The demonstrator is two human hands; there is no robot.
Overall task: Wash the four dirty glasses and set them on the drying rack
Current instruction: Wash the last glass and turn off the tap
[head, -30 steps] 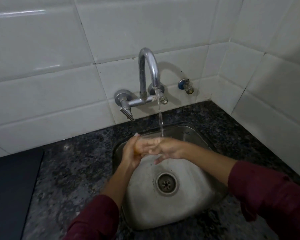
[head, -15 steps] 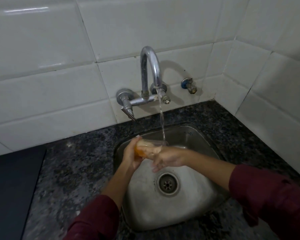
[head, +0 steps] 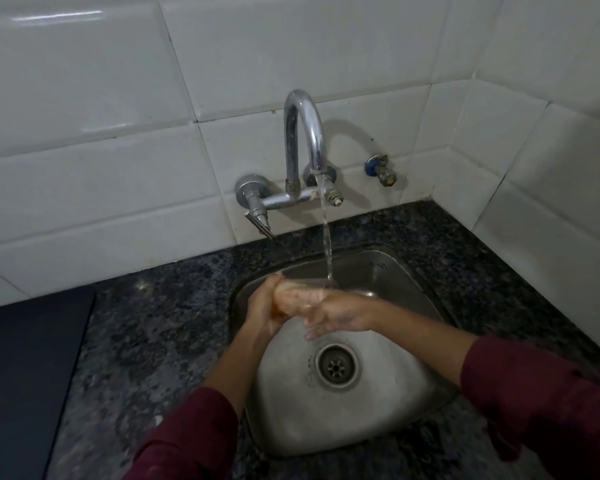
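Note:
A clear glass [head: 297, 295] lies on its side over the steel sink [head: 378, 271], under the running water from the chrome tap [head: 303, 133]. My left hand [head: 262, 311] wraps around its base end. My right hand [head: 336, 315] covers its mouth end, and some fingers seem to reach inside, though I cannot tell for certain. The water stream strikes the glass near my right hand. No other glasses and no drying rack are in view.
The sink's drain [head: 336, 367] sits below my hands. Speckled dark granite counter [head: 160, 334] surrounds the sink. A dark flat panel [head: 25, 375] lies at the left. White tiled walls meet in a corner at the right, with a small blue valve [head: 380, 169] beside the tap.
Both hands have kept turning and rubbing the glass under the stream. The glass now lies flatter, and my right hand covers more of its mouth end.

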